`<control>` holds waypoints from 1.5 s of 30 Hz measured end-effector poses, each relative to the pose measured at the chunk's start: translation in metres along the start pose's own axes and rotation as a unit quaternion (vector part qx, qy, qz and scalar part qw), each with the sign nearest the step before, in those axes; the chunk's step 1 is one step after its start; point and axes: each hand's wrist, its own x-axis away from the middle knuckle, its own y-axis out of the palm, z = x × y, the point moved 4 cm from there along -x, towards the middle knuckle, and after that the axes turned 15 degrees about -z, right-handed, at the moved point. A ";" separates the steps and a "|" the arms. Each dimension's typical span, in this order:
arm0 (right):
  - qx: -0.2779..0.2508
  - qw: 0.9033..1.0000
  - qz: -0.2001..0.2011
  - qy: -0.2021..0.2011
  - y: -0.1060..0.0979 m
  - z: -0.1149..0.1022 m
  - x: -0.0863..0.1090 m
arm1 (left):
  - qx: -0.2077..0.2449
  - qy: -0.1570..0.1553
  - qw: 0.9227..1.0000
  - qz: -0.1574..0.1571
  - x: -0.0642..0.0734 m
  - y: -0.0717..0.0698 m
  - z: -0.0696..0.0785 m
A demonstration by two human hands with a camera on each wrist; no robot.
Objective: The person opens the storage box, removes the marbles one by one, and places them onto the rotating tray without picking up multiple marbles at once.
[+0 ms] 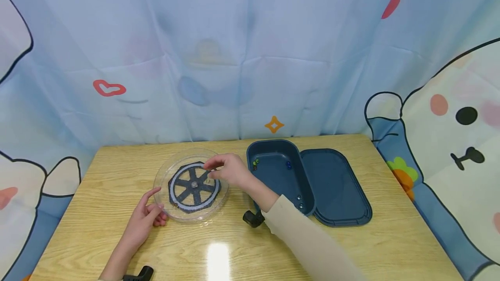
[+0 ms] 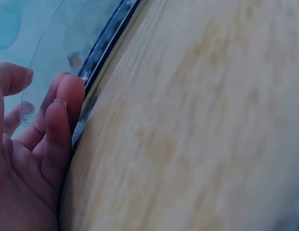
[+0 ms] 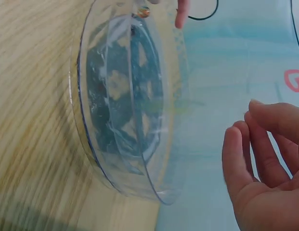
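A clear round dish [image 1: 224, 194] with a raised wall lies on the wooden table, left of the middle. A dark six-spoked wheel shape with a pale ring [image 1: 194, 187] shows through it; whether inside or underneath, I cannot tell. My left hand [image 1: 142, 218] holds the dish's left edge with bent fingers [image 2: 67, 91] against the wall. Near those fingers, a small orange and green marble [image 3: 143, 12] sits within the dish. Above the right side of the dish hovers my right hand [image 1: 230, 170]. Its thumb and fingers [image 3: 232, 149] are loosely bent and apart, with nothing visible between them.
Right of the dish stands a dark blue tray [image 1: 273, 177] holding several small marbles: greenish ones [image 1: 255, 163], blue [image 1: 289, 165] and clear [image 1: 301, 206]. A matching flat lid [image 1: 336, 185] lies against its right side. A printed curtain [image 1: 234, 55] hangs behind the table.
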 end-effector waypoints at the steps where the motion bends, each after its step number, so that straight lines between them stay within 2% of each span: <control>1: -0.002 1.000 -0.002 0.003 0.001 0.000 0.000 | 0.000 -0.001 1.000 -0.001 0.000 0.000 0.000; 6: -0.022 1.000 0.005 0.003 -0.006 0.002 0.003 | -0.001 -0.003 1.000 0.000 0.000 -0.001 0.000; 13: -0.021 0.998 0.051 0.019 -0.040 0.011 0.017 | -0.002 -0.005 1.000 0.008 0.004 -0.002 0.003; 21: -0.029 0.994 0.096 0.047 -0.089 0.050 0.043 | -0.006 -0.021 1.000 0.005 0.001 0.000 0.001; 26: -0.015 0.990 0.115 0.077 -0.108 0.076 0.051 | -0.001 -0.027 1.000 0.004 0.001 0.000 -0.001; 30: 0.007 0.988 0.116 0.104 -0.113 0.096 0.050 | 0.003 -0.026 1.000 0.004 0.001 0.000 -0.002; 34: 0.041 0.987 0.099 0.123 -0.113 0.111 0.046 | 0.000 -0.019 1.000 0.004 0.001 0.000 -0.004; 40: 0.083 0.986 0.075 0.125 -0.109 0.117 0.036 | 0.001 -0.009 1.000 0.007 -0.001 -0.001 -0.006; 45: 0.130 0.980 0.058 0.140 -0.104 0.119 0.032 | 0.001 -0.005 1.000 0.003 -0.002 0.000 -0.004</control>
